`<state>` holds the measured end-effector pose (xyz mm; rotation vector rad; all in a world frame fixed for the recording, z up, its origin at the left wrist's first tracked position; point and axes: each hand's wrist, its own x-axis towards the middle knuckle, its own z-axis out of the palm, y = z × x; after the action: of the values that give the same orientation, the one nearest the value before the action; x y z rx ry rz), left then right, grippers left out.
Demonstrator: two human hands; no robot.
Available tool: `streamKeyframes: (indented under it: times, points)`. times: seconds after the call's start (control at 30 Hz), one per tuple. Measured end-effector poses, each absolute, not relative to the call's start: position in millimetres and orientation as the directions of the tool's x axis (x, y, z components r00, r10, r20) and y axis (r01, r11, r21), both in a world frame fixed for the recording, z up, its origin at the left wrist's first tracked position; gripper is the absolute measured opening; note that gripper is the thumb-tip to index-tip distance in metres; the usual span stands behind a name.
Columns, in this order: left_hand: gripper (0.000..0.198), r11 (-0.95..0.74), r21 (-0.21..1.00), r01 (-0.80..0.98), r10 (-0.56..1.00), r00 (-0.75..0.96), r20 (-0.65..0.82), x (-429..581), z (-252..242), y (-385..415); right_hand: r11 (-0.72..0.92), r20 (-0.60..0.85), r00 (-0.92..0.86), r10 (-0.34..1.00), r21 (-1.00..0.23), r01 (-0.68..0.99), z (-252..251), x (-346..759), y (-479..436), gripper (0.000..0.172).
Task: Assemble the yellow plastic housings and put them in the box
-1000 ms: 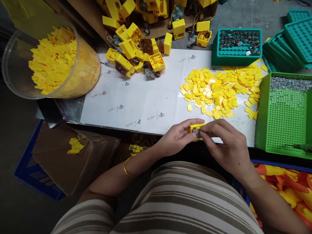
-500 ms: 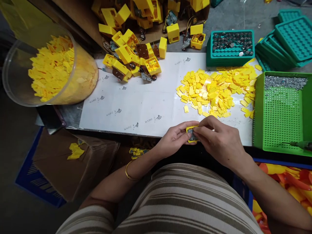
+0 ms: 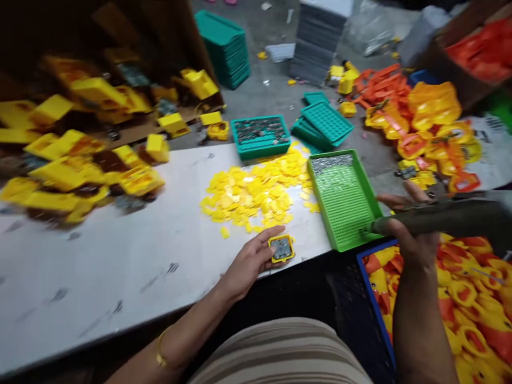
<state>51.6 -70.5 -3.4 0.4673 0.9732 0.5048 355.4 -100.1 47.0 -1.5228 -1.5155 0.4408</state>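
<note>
Near the table's front edge my left hand [image 3: 248, 262] pinches a small square yellow plastic housing [image 3: 293, 247] with a grey part [image 3: 282, 247] set inside, its open side facing up. Off to the right, my right hand [image 3: 416, 240] is wrapped round the dark body of an electric screwdriver [image 3: 448, 214]. The tool's thin bit points left, over the front right corner of a green perforated basket [image 3: 340, 205]. Small silver screws [image 3: 334, 162] lie at the far end of that basket. Yellow flat plastic pieces [image 3: 252, 192] are heaped beyond my left hand.
A teal tray [image 3: 260, 152] of small metal parts stands behind the heap, with stacked teal trays [image 3: 326, 122] beside it. Yellow housings with wires [image 3: 84, 165] cover the back left. A blue-rimmed crate [image 3: 378, 298] of yellow and orange toy parts sits at the lower right.
The view has swung to the right. My right hand has left the yellow housing and moved right onto the electric screwdriver. My left hand still holds the housing.
</note>
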Motion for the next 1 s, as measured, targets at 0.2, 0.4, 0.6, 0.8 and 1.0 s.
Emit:
streamKeyframes:
  times: [0.2,0.4,0.6,0.8,1.0]
  points:
    - [0.056,0.774,0.628,-0.087,0.591,0.458,-0.664,77,1,-64,0.226,0.333,0.260,0.906,-0.902,0.367,47,363,-62,0.032]
    - [0.055,0.769,0.638,-0.041,0.572,0.489,-0.658,98,3,-60,0.442,0.515,0.517,0.684,-0.856,0.268,38,345,-4,0.019]
    - [0.055,0.782,0.622,-0.028,0.546,0.511,-0.664,100,-4,-57,0.474,0.550,0.576,0.605,-0.830,0.295,24,352,30,0.022]
    - [0.053,0.790,0.613,-0.029,0.534,0.523,-0.664,97,-13,-57,0.399,0.552,0.543,0.633,-0.833,0.382,20,351,33,0.025]
    - [0.052,0.799,0.601,-0.023,0.519,0.532,-0.669,97,-13,-55,0.373,0.530,0.543,0.651,-0.847,0.379,19,349,33,0.029]
